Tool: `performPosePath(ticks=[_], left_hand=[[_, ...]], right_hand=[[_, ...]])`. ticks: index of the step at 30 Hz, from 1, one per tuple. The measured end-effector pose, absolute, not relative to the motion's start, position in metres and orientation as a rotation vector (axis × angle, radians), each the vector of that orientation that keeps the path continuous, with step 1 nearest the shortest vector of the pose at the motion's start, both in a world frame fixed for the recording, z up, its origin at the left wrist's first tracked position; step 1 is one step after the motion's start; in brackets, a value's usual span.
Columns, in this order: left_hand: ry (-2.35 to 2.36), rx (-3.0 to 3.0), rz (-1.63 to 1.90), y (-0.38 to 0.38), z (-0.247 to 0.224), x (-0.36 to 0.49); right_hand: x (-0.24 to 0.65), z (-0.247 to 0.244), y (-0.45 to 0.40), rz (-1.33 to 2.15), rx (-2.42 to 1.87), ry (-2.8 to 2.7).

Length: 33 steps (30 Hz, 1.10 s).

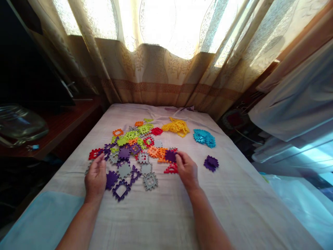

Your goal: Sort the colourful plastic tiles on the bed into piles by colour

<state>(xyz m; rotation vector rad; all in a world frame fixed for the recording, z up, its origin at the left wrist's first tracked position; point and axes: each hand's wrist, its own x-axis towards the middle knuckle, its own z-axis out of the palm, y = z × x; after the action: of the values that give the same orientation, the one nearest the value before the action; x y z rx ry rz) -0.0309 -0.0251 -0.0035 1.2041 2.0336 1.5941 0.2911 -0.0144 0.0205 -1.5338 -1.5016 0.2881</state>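
My right hand (186,169) pinches a solid purple interlocking tile (170,156) by its right edge, over the right side of a mixed pile. Just under it lie orange tiles (153,151) and a red triangular frame piece (171,169). My left hand (95,177) rests at the pile's left edge with fingers loosely bent and nothing visible in them. Beside it are a purple tile (111,180) and a red tile (95,153). Grey tiles (124,170), a purple frame tile (121,190) and lime green tiles (132,134) fill the rest of the pile.
Sorted by colour, a yellow heap (177,126), a blue heap (204,138) and a small purple stack (211,163) lie to the right on the sheet-covered surface (161,218). A light blue cloth (49,215) lies front left. Curtains (166,69) hang behind; a dark wooden desk (65,128) stands left.
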Motion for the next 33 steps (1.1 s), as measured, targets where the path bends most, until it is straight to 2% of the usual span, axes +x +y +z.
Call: performPosePath(ticks=[5, 9, 17, 24, 33], left_hand=[[2.060, 1.211, 1.565, -0.025, -0.005, -0.032], [2.045, 1.205, 1.567, -0.024, -0.008, -0.034], [2.044, 1.205, 1.581, -0.024, -0.007, -0.033], [2.008, 1.251, 1.636, -0.025, -0.006, -0.032], [1.974, 1.238, 1.661, -0.026, -0.004, -0.029]], right_hand=[[0.377, 0.018, -0.007, 0.143, -1.945, -1.155], [0.404, 0.015, -0.011, 0.106, -2.118, -1.029], [0.412, 0.009, -0.015, -0.208, -2.059, -1.080], [0.373, 0.014, -0.006, -0.192, -1.737, -1.364], [0.250, 0.018, -0.028, 0.135, -1.356, -1.888]])
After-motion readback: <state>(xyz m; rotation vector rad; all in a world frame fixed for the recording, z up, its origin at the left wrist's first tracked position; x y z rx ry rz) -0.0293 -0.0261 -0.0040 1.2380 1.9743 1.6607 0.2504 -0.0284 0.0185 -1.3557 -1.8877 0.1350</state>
